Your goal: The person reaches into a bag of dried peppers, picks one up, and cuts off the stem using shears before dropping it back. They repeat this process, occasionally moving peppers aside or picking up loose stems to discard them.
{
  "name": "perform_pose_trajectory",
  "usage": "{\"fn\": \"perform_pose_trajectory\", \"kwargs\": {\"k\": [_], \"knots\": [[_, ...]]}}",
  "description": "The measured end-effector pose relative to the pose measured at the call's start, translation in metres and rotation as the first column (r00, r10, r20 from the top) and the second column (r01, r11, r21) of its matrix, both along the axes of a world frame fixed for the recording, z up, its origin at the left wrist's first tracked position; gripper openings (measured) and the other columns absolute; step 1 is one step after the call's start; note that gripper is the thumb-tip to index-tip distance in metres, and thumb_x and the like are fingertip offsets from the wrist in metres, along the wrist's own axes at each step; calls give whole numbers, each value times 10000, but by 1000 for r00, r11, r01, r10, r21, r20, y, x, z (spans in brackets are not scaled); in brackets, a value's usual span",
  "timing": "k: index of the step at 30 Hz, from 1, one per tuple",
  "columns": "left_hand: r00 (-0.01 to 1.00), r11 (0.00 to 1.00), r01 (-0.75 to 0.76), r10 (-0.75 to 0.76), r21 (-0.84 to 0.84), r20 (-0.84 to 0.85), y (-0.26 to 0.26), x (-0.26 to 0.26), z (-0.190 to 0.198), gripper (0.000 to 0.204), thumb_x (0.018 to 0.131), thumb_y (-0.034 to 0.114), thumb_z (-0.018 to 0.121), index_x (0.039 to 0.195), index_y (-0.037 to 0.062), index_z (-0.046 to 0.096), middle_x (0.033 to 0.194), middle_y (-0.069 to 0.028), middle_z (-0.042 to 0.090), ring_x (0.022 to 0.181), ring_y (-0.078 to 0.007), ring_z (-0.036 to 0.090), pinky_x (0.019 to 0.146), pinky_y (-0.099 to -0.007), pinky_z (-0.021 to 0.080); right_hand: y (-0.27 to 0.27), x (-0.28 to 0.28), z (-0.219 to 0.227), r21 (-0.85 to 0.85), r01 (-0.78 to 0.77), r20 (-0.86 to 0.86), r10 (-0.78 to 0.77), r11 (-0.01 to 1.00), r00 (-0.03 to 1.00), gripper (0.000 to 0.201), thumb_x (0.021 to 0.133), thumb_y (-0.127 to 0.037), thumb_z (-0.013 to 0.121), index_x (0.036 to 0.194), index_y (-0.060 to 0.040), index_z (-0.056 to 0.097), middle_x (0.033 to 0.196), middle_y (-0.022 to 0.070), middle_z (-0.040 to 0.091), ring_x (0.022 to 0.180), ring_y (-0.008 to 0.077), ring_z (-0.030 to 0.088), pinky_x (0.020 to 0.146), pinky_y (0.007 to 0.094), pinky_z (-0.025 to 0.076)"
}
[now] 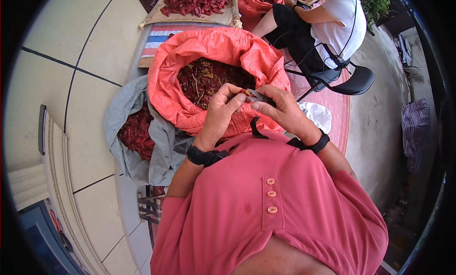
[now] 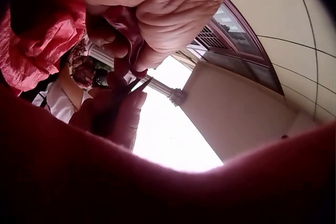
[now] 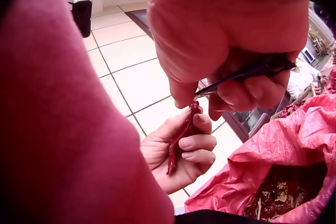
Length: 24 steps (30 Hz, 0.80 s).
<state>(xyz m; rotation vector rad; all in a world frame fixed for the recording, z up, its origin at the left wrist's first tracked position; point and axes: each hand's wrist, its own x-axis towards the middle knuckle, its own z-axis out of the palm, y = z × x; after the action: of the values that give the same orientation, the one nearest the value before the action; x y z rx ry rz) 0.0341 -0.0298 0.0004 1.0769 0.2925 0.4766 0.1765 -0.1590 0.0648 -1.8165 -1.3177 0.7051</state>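
Note:
In the head view the left hand (image 1: 221, 110) and right hand (image 1: 285, 112) meet over the near rim of a red sack (image 1: 166, 71). A dried red chili (image 3: 177, 142) lies along the palm of the left hand (image 3: 184, 153), held by curled fingers and thumb. The right hand (image 3: 231, 40) grips small dark scissors (image 3: 241, 73), whose tips touch the chili's stem end. In the left wrist view the chili (image 2: 126, 24) hangs from the left hand's fingers, close to the pointed blades (image 2: 139, 85).
The red sack holds chilies with stem bits (image 1: 209, 80). Left of it stands a grey sack (image 1: 114, 109) of red chilies (image 1: 136, 135). More chilies (image 1: 197, 0) lie on a woven tray at the top. A person in a white shirt (image 1: 339, 30) sits on a black chair (image 1: 358, 83).

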Motion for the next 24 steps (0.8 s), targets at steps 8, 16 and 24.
{"fn": "perform_pose_trajectory", "kwargs": {"k": [8,16,24], "knots": [[999,1000,5,-4,26,-45,1,4,2,53,936,63,576,985,45,568,832,19,584,631,-5,446,563,-146,384,0,2,-4,-25,24,-78,-26,999,997,343,861,-276,683,1033,15,622,833,135,619,735,205,617,643,330,485],[997,994,55,-50,92,-64,2,7,0,58,943,56,564,999,41,561,815,32,562,633,9,427,550,-147,360,2,1,-3,50,-12,20,11,999,1000,313,903,-282,624,1013,10,603,840,156,597,769,295,607,677,349,474],[994,994,90,-85,70,-75,5,6,-3,82,939,63,575,1013,29,567,888,15,605,732,-6,494,631,-158,414,2,4,-7,-47,-42,-14,41,998,999,280,923,-278,592,946,1,581,831,176,579,768,312,607,664,377,469]]}}
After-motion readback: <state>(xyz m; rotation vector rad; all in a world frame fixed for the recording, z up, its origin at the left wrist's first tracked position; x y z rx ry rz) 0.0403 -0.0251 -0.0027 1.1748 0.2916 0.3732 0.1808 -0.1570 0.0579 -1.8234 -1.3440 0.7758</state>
